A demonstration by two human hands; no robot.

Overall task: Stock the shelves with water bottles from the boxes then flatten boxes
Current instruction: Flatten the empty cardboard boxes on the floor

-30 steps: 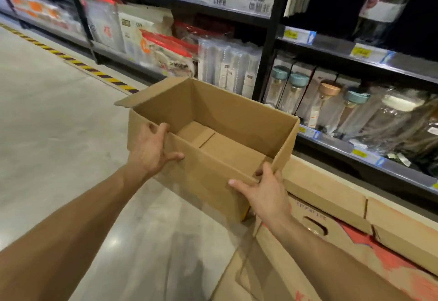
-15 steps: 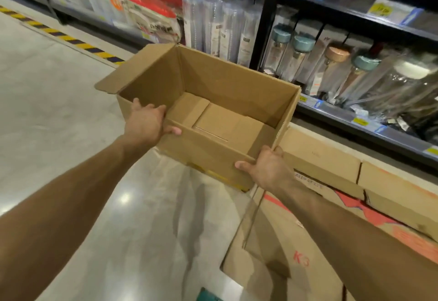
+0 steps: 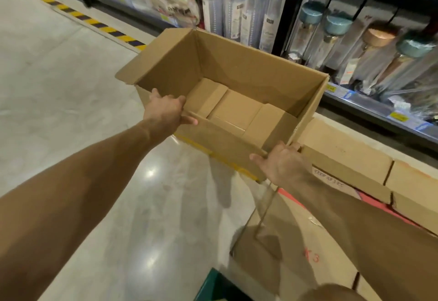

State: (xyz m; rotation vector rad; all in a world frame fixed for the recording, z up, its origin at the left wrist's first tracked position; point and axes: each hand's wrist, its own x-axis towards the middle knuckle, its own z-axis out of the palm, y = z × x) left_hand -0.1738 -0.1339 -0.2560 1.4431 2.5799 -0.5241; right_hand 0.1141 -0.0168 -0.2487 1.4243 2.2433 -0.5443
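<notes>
— Since a second ago the box (image 3: 248,68) has dropped lower and tipped its open top toward us, and the left grip (image 3: 166,111) has slid to the near-left corner.

— Where does it sit now?

— Off the floor (image 3: 71,75), in the air just in front of the shelf (image 3: 369,108), and empty. The left grip curls over the rim at its corner, thumb lying along the near wall. The right grip (image 3: 282,163) hooks round the near-right corner, thumb out along the rim. Both are closed on cardboard and hold nothing else.

— What worries you?

— Both holds are on one wall and the far side hangs free. I'd say a twist could buckle that wall and let the box slip out.

— And the shelf?

— The far-right corner is near the bottles (image 3: 331,30). Swinging the box over to flatten it could knock them down.

— The flattening itself?

— The bottom flaps look shut, with yellow tape (image 3: 196,145) along the lower edge. Forcing them without splitting the tape could tear the card or pinch fingers. Cartons (image 3: 343,156) also lie under the right arm, so a careless step might catch a foot.
</notes>
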